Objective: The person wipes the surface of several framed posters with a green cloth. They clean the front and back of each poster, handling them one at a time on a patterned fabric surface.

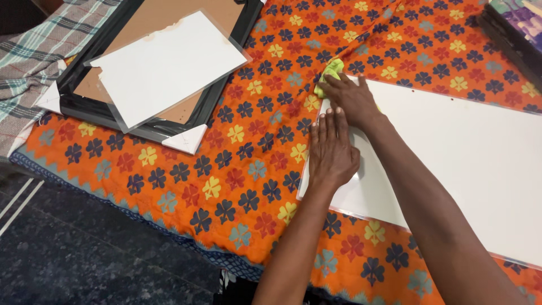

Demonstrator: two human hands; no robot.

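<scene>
The white sheet (451, 152) lies flat on an orange quilt (237, 169) patterned with clover shapes, its near-left corner under both hands. It looks thin, rigid and smooth, with a clear glassy edge along the near side, so it is likely a pane or an acrylic panel with a white face. I judge it light for its span but brittle at the corners and slippery on the face. The soft quilt beneath gives little firm backing, so hard pressure in the middle could flex it. The safest hold would be along two opposite edges, palms flat, never by a single corner.

The left hand (332, 148) rests flat on the sheet's left edge, fingers straight and close together, pinning it down without closing on anything. The right hand (353, 97) presses a small yellow-green cloth (330, 72) at the sheet's far-left corner. Its fingers curl over the cloth and bunch it against the surface. The cloth is soft and crumpled, and part of it pokes out past the fingertips onto the quilt.

Well apart to the left lies a black frame (141, 127) with a brown backing board, and a second white sheet (169, 65) rests askew on top of it. A checked cloth (28, 62) sits beyond the frame. Another dark frame (516, 34) shows at the far right corner. Dark floor (73, 248) runs below the quilt's edge.
</scene>
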